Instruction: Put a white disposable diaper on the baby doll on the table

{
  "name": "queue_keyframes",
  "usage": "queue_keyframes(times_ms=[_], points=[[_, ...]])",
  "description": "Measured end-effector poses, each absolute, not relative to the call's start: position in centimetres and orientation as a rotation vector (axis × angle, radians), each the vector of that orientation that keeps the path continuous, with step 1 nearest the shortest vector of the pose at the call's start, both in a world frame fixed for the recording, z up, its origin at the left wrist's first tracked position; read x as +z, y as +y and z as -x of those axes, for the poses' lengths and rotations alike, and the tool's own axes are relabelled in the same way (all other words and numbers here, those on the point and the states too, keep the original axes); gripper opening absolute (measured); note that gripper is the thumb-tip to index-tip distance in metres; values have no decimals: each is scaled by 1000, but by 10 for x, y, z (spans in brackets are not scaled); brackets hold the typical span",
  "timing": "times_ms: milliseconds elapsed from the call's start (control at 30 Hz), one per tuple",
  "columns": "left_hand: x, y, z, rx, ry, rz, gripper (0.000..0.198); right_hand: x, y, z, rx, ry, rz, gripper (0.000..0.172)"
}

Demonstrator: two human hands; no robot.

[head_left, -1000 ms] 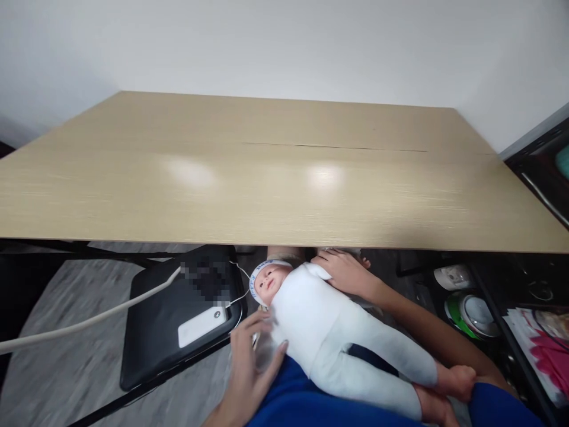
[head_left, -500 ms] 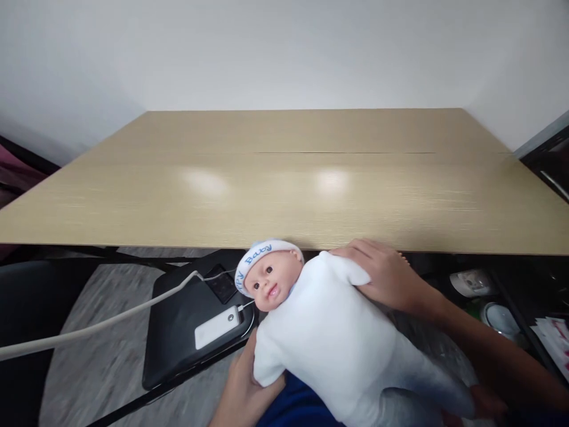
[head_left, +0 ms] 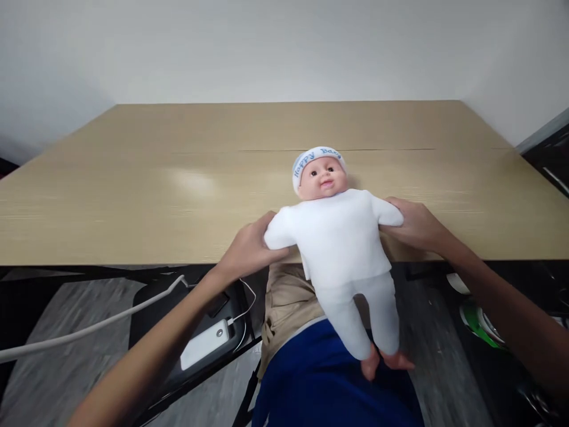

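A baby doll (head_left: 340,237) in a white suit faces up, its head over the wooden table (head_left: 133,207) and its legs hanging past the front edge above my lap. Its white hat carries blue "Happy Baby" lettering, partly turned out of sight. My left hand (head_left: 253,246) is closed round the doll's arm on the left side. Round the arm on the right side, my right hand (head_left: 411,224) is closed as well. Reddish-brown feet show at the ends of the doll's legs. Whether its back touches the tabletop I cannot tell.
Below the table on the left, a white power bank (head_left: 205,344) with a cable lies on a black chair seat (head_left: 146,320). A thick white cable (head_left: 98,326) runs in from the left. At lower right sits a green-and-white container (head_left: 482,326). A wall stands behind the table.
Both hands have raised the doll from below the table edge to over it. The doll has turned from a slant to nearly upright in view, and its legs now show whole.
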State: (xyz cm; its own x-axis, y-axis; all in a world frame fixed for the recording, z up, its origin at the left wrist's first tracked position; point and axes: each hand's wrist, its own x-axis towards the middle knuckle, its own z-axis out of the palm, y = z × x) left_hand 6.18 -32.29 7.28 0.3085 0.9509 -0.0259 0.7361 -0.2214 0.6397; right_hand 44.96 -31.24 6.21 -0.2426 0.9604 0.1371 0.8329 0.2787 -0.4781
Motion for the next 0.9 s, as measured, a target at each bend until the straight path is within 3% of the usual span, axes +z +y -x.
queue_keyframes(times_ms=[200, 367, 900], points=[[62, -286, -56, 361, 1733, -2155, 54, 38, -314, -461, 580, -1965, 1684, 34], [56, -259, -52, 395, 1835, -2276, 51, 25, -293, -453, 375, -1902, 1722, 35], [23, -78, -77, 731, 1968, -2263, 68, -4, -99, -446, -141, -1869, 1635, 50]])
